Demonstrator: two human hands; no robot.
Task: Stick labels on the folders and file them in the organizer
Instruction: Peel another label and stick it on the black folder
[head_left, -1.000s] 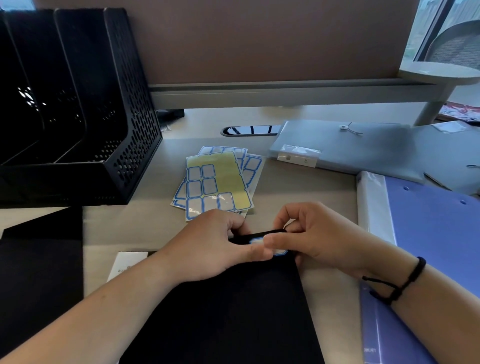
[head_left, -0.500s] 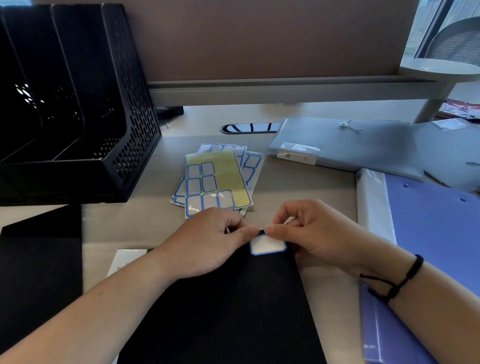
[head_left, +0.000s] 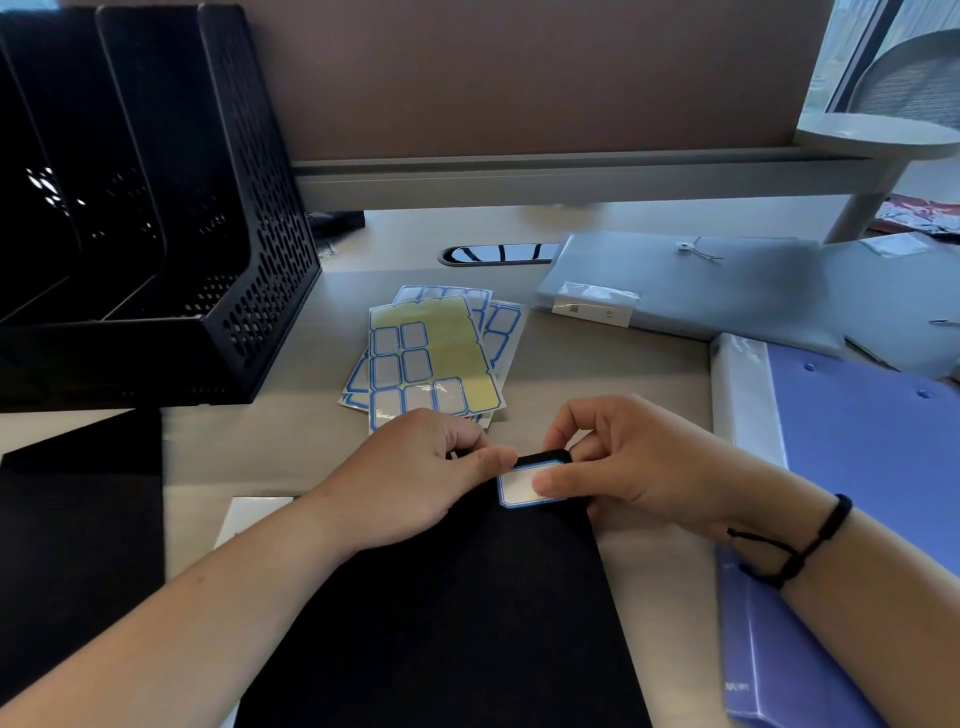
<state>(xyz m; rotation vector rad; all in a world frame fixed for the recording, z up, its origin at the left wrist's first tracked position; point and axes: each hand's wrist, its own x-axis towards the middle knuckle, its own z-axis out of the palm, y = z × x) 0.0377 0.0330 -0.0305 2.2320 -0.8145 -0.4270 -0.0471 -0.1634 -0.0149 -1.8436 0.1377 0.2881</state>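
One white, blue-bordered rectangular label (head_left: 519, 486) lies at the top corner of a black flat folder (head_left: 457, 613) on the desk. Left hand (head_left: 415, 478) pinches that folder's top edge; right hand (head_left: 634, 467) presses its thumb on the label. Blue-framed sticker sheets (head_left: 431, 353) lie just beyond.

One head-worn, wide-angle view looks forward and steeply down from close above the near edge of the bench (head_left: 249, 457). It faces the partition (head_left: 519, 78) along the far edge. Both forearms enter from the bottom corners. Straight lines bow towards the frame's sides. No second view shares the scene.
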